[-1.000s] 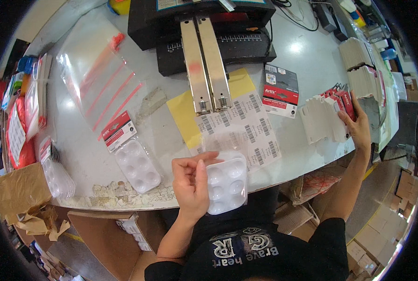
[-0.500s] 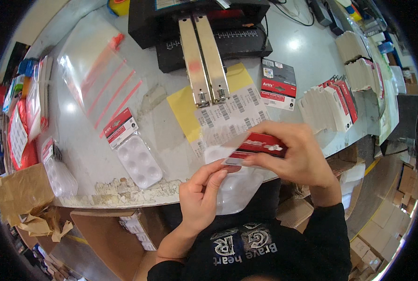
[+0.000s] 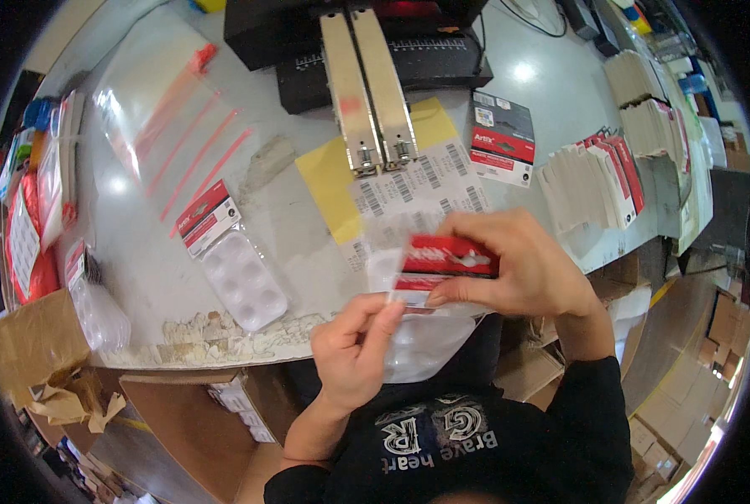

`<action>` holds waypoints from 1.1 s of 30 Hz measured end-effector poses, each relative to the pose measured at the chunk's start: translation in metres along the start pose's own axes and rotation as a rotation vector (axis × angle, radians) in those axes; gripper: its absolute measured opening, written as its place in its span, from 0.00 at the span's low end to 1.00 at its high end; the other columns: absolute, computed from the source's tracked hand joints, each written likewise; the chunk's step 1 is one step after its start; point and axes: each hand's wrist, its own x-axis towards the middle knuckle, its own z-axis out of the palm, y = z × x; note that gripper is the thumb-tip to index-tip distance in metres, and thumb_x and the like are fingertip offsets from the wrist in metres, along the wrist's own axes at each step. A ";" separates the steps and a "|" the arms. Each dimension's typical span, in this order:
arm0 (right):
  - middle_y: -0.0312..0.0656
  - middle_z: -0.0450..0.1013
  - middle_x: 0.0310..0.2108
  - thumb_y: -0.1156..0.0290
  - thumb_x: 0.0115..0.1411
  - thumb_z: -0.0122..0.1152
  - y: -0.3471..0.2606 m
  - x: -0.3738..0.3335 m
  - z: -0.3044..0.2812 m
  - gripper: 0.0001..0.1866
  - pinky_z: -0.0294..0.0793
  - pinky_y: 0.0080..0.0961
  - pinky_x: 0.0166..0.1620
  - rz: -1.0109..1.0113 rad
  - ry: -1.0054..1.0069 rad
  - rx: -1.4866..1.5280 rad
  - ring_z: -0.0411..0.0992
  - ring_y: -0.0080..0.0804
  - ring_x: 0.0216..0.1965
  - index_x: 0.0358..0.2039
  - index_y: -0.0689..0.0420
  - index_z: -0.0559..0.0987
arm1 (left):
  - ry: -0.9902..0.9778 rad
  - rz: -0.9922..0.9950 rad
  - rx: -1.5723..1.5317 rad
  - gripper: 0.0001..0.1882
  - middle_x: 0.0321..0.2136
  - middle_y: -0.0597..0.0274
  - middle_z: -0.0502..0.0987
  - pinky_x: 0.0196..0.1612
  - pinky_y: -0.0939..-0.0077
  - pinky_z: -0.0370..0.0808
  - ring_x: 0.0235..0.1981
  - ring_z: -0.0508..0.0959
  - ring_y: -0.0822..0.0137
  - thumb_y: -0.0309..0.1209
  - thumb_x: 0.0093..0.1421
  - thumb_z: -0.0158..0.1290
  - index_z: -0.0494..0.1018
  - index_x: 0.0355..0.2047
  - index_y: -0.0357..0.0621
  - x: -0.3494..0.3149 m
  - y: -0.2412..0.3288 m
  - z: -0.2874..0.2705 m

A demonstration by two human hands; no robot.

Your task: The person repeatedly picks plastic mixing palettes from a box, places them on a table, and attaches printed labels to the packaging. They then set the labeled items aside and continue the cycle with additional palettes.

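Note:
My right hand [image 3: 534, 265] grips a red and white header card [image 3: 446, 256] by its right side, thumb below and fingers above. At the card's lower left corner, my left hand [image 3: 350, 353] pinches with thumb and forefinger, seemingly on the card's edge or the clear film there. Under both hands lies a translucent white plastic paint palette [image 3: 425, 344], partly hidden, reaching over the table's front edge. To the left, a bagged white palette [image 3: 245, 281] with a red header card [image 3: 207, 217] lies flat on the table.
A black machine with two metal rails [image 3: 367, 92] stands at the back, over a barcode label sheet [image 3: 425, 181]. A loose card [image 3: 501, 139] and card stacks [image 3: 593, 181] lie right. Clear bags [image 3: 169, 118] and more palettes [image 3: 98, 311] are left. Cardboard boxes [image 3: 199, 420] sit below.
The header card has tipped so more of its printed face shows. My left hand has shifted slightly left, still pinching. The whole view has moved a little.

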 end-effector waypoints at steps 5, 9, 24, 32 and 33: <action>0.38 0.76 0.25 0.72 0.49 0.69 0.015 -0.015 0.001 0.12 0.71 0.16 0.27 0.388 0.041 0.471 0.72 0.21 0.25 0.32 0.64 0.80 | 0.292 -0.057 -0.229 0.10 0.26 0.68 0.75 0.29 0.90 0.64 0.26 0.68 0.82 0.27 0.63 0.50 0.75 0.35 0.29 0.006 -0.012 0.000; 0.39 0.77 0.24 0.72 0.55 0.63 0.023 -0.027 0.015 0.07 0.71 0.15 0.23 0.453 0.055 0.737 0.73 0.19 0.22 0.32 0.63 0.82 | 0.314 -0.012 -0.237 0.10 0.26 0.69 0.75 0.29 0.90 0.64 0.26 0.67 0.82 0.27 0.63 0.50 0.75 0.35 0.29 0.008 -0.021 0.003; 0.35 0.74 0.24 0.74 0.51 0.64 0.027 -0.036 0.041 0.06 0.69 0.16 0.30 0.315 0.238 0.748 0.70 0.17 0.27 0.27 0.63 0.79 | 0.233 0.032 -0.060 0.11 0.22 0.69 0.69 0.30 0.85 0.63 0.26 0.63 0.80 0.28 0.65 0.45 0.69 0.28 0.34 0.008 -0.008 0.001; 0.35 0.72 0.23 0.75 0.54 0.61 0.057 0.009 0.069 0.04 0.64 0.14 0.29 0.425 0.505 1.206 0.66 0.17 0.24 0.28 0.61 0.78 | 0.193 -0.006 -0.125 0.13 0.22 0.71 0.63 0.31 0.86 0.60 0.26 0.59 0.80 0.31 0.67 0.41 0.64 0.25 0.39 0.059 -0.028 0.009; 0.35 0.72 0.23 0.75 0.54 0.61 0.058 0.009 0.071 0.04 0.64 0.14 0.29 0.464 0.489 1.181 0.66 0.17 0.23 0.28 0.61 0.78 | 0.190 -0.012 -0.107 0.13 0.22 0.71 0.63 0.31 0.86 0.60 0.26 0.59 0.81 0.31 0.67 0.41 0.64 0.25 0.39 0.058 -0.030 0.009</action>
